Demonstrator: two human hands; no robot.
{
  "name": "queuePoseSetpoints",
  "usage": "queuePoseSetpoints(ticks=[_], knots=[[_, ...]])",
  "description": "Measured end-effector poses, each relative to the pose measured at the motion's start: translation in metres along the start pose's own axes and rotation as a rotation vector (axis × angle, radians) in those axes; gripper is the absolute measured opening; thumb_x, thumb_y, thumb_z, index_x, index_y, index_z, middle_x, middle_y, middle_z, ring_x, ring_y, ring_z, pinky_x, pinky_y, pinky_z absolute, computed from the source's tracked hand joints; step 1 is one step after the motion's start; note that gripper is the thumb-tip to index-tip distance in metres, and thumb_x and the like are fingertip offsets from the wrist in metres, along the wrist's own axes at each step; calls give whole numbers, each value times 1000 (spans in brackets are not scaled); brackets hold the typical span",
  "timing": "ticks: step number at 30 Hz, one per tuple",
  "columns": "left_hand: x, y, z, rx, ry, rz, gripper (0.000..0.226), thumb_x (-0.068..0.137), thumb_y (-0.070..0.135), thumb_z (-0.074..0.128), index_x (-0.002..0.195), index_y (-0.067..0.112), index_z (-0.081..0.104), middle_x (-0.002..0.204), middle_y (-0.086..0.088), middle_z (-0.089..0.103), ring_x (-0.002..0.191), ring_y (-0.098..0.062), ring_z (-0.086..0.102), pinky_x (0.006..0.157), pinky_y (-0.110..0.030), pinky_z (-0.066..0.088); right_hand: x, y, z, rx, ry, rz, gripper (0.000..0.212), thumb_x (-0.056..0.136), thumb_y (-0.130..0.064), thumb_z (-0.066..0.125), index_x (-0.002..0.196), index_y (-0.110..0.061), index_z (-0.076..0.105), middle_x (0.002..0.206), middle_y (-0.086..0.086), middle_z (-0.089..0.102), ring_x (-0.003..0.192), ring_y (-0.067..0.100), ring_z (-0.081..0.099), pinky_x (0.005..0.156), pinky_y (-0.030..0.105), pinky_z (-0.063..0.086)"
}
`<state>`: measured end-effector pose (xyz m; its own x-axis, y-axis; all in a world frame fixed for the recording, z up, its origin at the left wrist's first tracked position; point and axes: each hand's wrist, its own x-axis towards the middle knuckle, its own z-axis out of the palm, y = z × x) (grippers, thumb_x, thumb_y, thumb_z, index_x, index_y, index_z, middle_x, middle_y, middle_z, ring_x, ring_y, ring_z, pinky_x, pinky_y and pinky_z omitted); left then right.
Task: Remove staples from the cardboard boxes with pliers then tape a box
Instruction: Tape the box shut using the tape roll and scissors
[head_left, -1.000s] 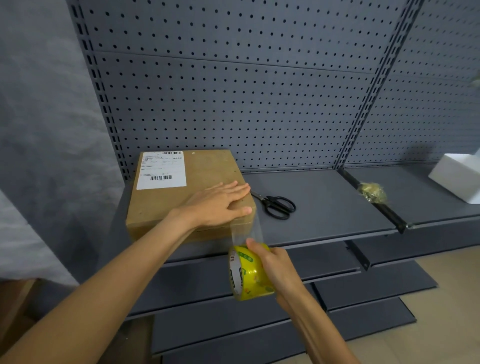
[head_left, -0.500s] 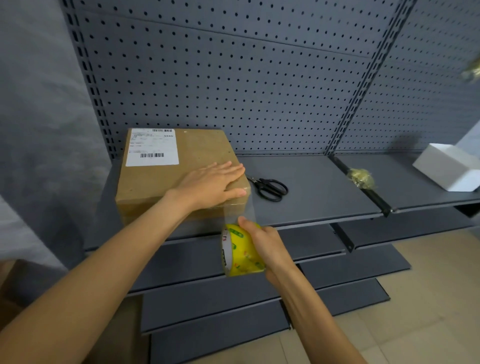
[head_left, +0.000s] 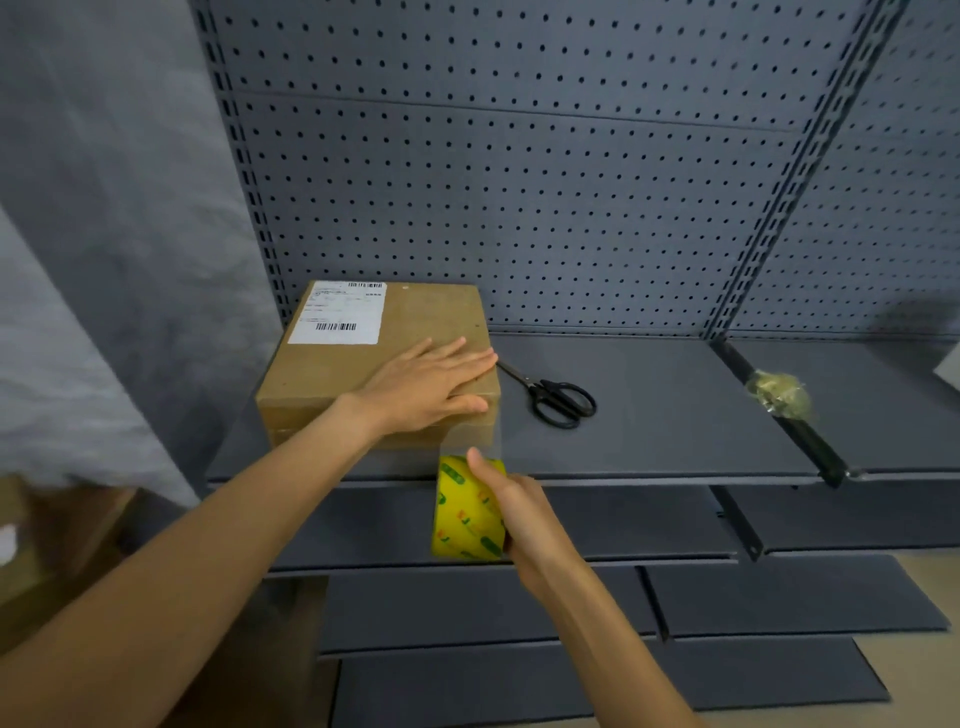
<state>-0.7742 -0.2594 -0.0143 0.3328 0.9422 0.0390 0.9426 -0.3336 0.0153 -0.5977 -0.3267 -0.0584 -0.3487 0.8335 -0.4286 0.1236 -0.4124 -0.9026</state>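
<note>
Fingers, left hand (head_left: 426, 387): stretched out flat and together, pressing down on the top of the cardboard box (head_left: 379, 364) near its front right corner, thumb along the front edge.
Fingers, right hand (head_left: 514, 512): curled round the yellow tape roll (head_left: 467, 512), thumb hooked over the top of it, so holding the roll tight.
Tape roll: just below and in front of the box's front right corner, out past the shelf edge, standing on its side with green and orange print showing.
Tape strip (head_left: 470, 439): clear, pulled taut from the roll up to the box's front face, under the left palm.
Box: closed, sitting on the grey shelf (head_left: 649, 415) at its left end, back edge close to the pegboard (head_left: 519, 208).
Shipping label (head_left: 337, 314): white with barcodes, stuck on the box's top at the far left corner.
Scissors (head_left: 553, 397): black, lying flat on the shelf just right of the box, blade tip about touching the box's right side, handles pointing away from it.
Crumpled tape wad (head_left: 779, 395): well right of the box, sitting on the black divider rail (head_left: 810, 441).
More cardboard (head_left: 47, 545): blurry, low down to the left of the box, can't tell what exactly.
</note>
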Motion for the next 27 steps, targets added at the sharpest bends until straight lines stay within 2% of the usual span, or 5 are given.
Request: queuePoseSetpoints(ticks=[9, 17, 20, 24, 27], knots=[[-10, 17, -3, -42, 173, -131, 69, 89, 59, 28, 146, 37, -4, 154, 8, -20, 143, -11, -11, 117, -40, -1, 6, -7, -12, 36, -80, -2, 40, 85, -45, 66, 103, -9, 70, 98, 12, 73, 90, 23, 71, 87, 40, 56], [-60, 59, 18, -611, 808, -519, 36, 92, 26, 57, 127, 16, 54, 123, 3, 50, 117, -14, 49, 98, -30, 41, 7, -12, -12, 16, -88, 13, 46, 84, -45, 68, 104, -3, 67, 95, 14, 73, 84, 24, 72, 75, 36, 58], [-72, 76, 30, -888, 718, -715, 18, 90, 32, 59, 103, 21, 63, 100, 6, 62, 100, -16, 61, 85, -28, 48, 5, -18, -13, 44, -94, 12, 48, 84, -43, 68, 106, -1, 66, 91, 14, 73, 81, 26, 72, 70, 35, 58], [-89, 101, 40, -1292, 485, -867, 55, 77, 71, 40, 94, 26, 67, 98, 4, 70, 98, -13, 63, 92, -35, 48, 1, -15, -13, 45, -126, 14, 45, 86, -43, 66, 107, -3, 67, 93, 13, 73, 80, 23, 72, 57, 26, 55], [-97, 115, 41, -1487, 430, -902, 54, 81, 64, 47, 97, 19, 71, 95, 0, 73, 95, -14, 67, 93, -37, 49, -2, -17, -15, 26, -160, 21, 45, 87, -45, 64, 104, -4, 68, 91, 12, 74, 79, 22, 73, 60, 28, 57]])
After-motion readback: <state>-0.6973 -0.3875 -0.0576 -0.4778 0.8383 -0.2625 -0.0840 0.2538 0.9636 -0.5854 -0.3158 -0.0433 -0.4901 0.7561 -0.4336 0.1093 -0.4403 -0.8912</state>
